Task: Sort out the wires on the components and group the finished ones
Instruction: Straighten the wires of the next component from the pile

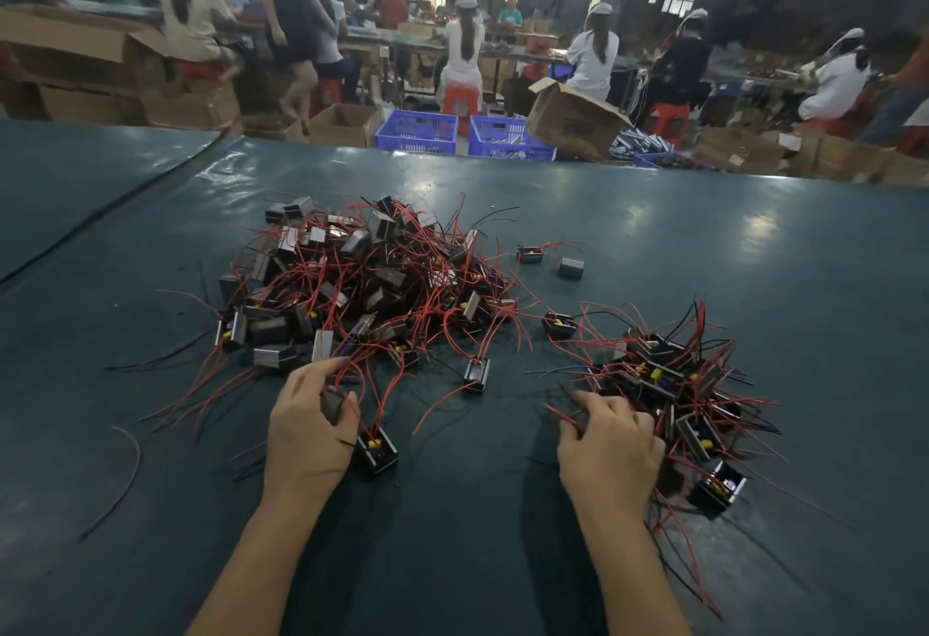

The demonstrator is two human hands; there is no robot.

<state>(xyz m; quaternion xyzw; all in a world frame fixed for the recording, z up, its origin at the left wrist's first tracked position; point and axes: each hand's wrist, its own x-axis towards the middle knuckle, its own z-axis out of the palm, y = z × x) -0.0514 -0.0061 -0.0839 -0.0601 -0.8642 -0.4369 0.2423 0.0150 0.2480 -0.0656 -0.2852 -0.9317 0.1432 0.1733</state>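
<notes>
A big tangled heap (pixel 362 283) of small dark box-shaped components with red and black wires lies in the middle of the dark green table (pixel 452 525). A smaller pile (pixel 668 384) of the same components lies to the right. My left hand (pixel 306 429) is at the heap's near edge and grips one dark component (pixel 333 404) between thumb and fingers. Another component (pixel 377 449), with a yellow part showing inside, sits just right of that hand. My right hand (pixel 608 444) rests on the left edge of the smaller pile with fingers curled over wires and a component.
Loose components lie apart: one (pixel 476 374) between the piles, two (pixel 570 267) beyond, one (pixel 719 484) near my right wrist. A stray red wire (pixel 131 464) lies at left. Beyond the table's far edge stand blue crates (pixel 417 131), cardboard boxes (pixel 573 120) and seated workers.
</notes>
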